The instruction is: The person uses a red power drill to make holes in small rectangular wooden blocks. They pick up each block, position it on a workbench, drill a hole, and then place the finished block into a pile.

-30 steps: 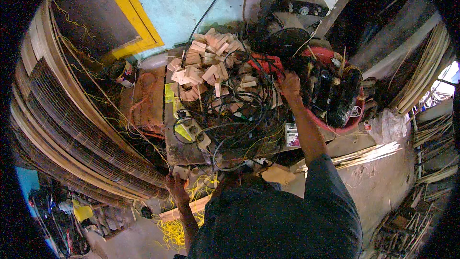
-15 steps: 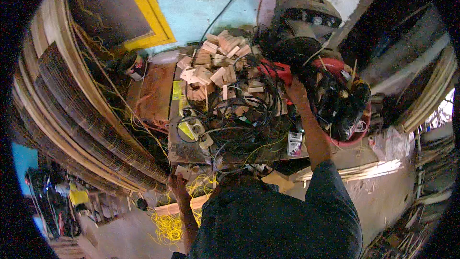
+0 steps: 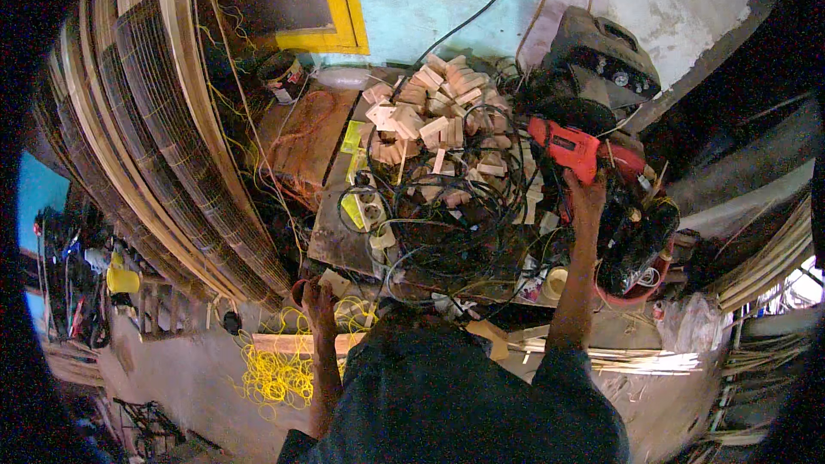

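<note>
My right hand [image 3: 585, 189] is closed around the grip of a red power tool [image 3: 563, 148], perhaps a drill; its exact kind does not show. The tool is at the right end of the bench, beside a heap of small wooden blocks [image 3: 443, 107]. My left hand [image 3: 318, 302] is down at the bench's front left edge, its fingers closed on a small flat wooden piece [image 3: 335, 282]. Black cables [image 3: 468, 193] lie tangled over the lower blocks, between my hands.
A pale socket strip [image 3: 371, 215] lies left of the cables. Behind the red tool stands a dark machine [image 3: 606, 60]. A red basin [image 3: 632, 296] with black things is at the right. Yellow cord [image 3: 275, 369] lies below my left hand, and bundled slats [image 3: 163, 120] lean at the left.
The whole view has shifted, so the bench appears further right. My right hand has brought the red tool up into plainer sight. My left hand still holds the wooden piece near the bench edge.
</note>
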### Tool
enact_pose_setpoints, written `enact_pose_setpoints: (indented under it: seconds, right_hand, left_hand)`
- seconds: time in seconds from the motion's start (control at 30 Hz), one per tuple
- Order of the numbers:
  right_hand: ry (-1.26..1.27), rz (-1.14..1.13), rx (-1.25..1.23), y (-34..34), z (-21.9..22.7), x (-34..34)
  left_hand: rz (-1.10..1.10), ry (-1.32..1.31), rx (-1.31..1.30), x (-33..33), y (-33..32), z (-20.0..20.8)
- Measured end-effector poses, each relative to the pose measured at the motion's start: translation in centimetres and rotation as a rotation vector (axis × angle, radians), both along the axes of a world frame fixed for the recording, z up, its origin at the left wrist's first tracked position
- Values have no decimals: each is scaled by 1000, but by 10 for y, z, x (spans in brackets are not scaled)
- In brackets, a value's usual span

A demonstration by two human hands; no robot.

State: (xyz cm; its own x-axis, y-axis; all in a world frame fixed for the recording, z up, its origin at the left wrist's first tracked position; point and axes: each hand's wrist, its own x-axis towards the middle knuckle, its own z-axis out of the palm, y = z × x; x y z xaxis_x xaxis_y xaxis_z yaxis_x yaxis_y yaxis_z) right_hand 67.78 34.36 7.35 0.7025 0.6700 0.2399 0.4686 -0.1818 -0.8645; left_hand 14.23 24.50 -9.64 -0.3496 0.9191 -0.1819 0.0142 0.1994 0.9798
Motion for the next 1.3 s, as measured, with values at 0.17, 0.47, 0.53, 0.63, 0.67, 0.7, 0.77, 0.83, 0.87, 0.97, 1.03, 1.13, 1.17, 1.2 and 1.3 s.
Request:
enact_pose_setpoints:
  seconds: [0.17, 0.47, 0.53, 0.63, 0.67, 0.7, 0.77, 0.83, 0.87, 0.97, 1.03, 1.13, 1.17, 1.2, 1.3]
  right_hand:
    - [-231, -354, 49, -36, 10, -7]
    - [-55, -305, 733, -45, 51, -47]
    - [-339, -359, 779, -46, 65, -29]
    - [-128, -369, 952, -35, 106, -12]
    - [-80, -328, 1034, -32, 126, -20]
    - [-28, -288, 1113, -27, 144, -32]
    - [54, -235, 1276, -20, 186, -56]
    - [125, -181, 1439, -16, 218, -68]
    - [120, -193, 1434, -15, 229, -67]
    - [206, -62, 1364, -13, 246, -71]
    - [399, 260, 1197, -15, 248, -88]
    - [499, 579, 971, -25, 246, -94]
    - [469, 611, 935, -23, 239, -89]
    - [419, 571, 893, -23, 241, -91]
    - [333, 359, 811, -7, 245, -139]
  left_hand:
    - [16, -88, -47, 15, 20, 11]
    - [-25, -355, 95, 14, 39, 35]
    - [-59, -310, 135, 16, 45, 36]
    - [-35, -303, 149, 26, 45, 52]
    - [-26, -322, 161, 24, 45, 53]
    - [-18, -339, 171, 23, 43, 49]
    - [-34, -268, 149, 26, 50, 48]
    - [-18, -188, 123, 29, 56, 50]
    - [-12, -150, 108, 29, 60, 50]
    - [36, -28, 151, 16, 72, 31]
    - [94, -46, 264, -18, 78, -15]
    - [256, -55, 216, -6, 101, -10]
    - [221, -38, 161, -2, 103, 1]
    - [197, 198, 197, -3, 108, -1]
    - [152, 201, 187, -28, 113, -36]
